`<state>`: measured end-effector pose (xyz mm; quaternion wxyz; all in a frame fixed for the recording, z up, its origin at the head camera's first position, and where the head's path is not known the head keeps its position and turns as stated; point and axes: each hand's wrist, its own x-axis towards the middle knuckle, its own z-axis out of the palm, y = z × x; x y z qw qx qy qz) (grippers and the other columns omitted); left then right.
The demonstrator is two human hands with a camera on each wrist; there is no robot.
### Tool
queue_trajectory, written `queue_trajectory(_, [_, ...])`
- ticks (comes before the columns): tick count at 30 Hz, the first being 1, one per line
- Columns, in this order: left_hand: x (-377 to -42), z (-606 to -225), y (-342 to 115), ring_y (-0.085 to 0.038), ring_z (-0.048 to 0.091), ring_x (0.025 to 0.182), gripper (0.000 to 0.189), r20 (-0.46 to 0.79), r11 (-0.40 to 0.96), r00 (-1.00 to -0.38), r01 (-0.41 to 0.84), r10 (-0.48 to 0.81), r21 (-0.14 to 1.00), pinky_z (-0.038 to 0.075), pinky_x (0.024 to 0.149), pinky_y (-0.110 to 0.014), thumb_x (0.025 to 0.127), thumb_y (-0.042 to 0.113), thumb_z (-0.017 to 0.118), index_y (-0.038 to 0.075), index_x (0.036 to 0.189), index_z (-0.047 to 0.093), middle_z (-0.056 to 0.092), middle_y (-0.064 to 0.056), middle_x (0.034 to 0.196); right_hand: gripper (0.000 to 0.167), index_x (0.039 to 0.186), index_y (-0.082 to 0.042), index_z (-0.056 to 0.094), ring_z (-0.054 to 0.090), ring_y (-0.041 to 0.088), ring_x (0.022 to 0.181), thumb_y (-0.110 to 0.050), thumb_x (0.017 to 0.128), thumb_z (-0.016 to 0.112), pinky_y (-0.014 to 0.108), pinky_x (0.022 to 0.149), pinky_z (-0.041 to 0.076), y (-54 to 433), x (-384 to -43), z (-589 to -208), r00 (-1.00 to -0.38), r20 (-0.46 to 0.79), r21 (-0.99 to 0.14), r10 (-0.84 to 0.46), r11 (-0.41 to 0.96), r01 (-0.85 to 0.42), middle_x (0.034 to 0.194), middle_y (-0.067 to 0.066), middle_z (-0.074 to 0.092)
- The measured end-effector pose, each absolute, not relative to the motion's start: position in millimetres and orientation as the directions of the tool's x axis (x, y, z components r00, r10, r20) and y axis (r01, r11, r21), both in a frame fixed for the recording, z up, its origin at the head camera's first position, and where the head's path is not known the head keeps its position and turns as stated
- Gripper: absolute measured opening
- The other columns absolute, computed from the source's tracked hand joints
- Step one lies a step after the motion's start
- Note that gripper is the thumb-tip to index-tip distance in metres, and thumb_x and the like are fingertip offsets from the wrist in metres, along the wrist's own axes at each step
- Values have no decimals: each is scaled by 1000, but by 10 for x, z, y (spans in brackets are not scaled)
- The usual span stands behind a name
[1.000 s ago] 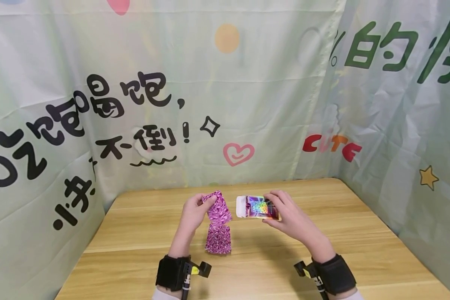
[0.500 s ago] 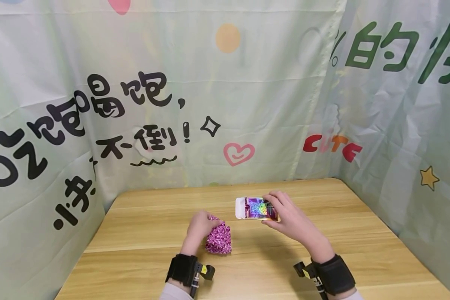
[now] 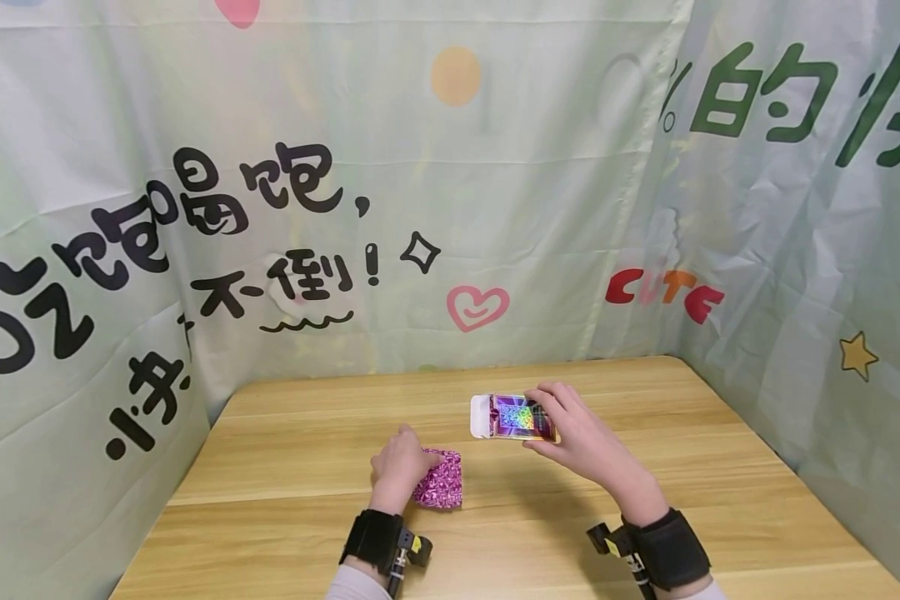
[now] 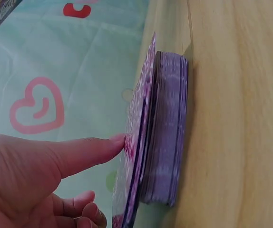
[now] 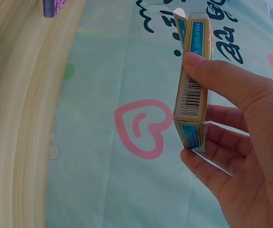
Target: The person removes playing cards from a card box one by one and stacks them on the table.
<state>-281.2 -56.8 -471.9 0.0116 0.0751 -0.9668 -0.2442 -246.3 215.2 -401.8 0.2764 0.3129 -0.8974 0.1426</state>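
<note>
In the head view a deck of glittery pink-purple playing cards (image 3: 444, 485) lies on the wooden table. My left hand (image 3: 399, 463) is at its left side, thumb touching the top. Up close in the left wrist view, a few upper cards (image 4: 132, 130) sit askew over the squared lower stack (image 4: 169, 128), and the thumb tip presses their face. The other left fingers are bent, away from the cards. My right hand (image 3: 581, 433) grips a shiny card box (image 3: 516, 417) above the table, its white end flap standing out to the left. A barcode shows on the box's side in the right wrist view.
The wooden table (image 3: 307, 417) runs back to a printed curtain (image 3: 390, 325), which also hangs along the left and right sides. Black straps with small cameras are on both wrists.
My left hand has brought the cards it held down toward me onto the deck, and its fingers have come away, leaving the thumb on top. The right hand and box have barely moved.
</note>
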Motion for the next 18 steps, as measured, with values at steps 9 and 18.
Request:
queue_trajectory(9, [-2764,-4515,-545,-20,56,63,33,128,802,-987,-1,-96,597,43,57,-37,86,38,71,8,93,59,62,-5,77,67,127,-4,56,50,22,110,-27,72,87,39,87,54,2144,-2452,-4010,-669,565,-98,-483,766,-636,122,10,52])
queue_trajectory(18, [-2642,-4137,-448,-10,53,63,18,282,479,-957,282,73,831,45,57,-23,94,30,64,12,92,67,64,-3,75,68,128,-5,56,50,21,110,-29,72,87,37,86,54,2128,-2450,-4009,-665,562,-94,-492,760,-643,122,9,52])
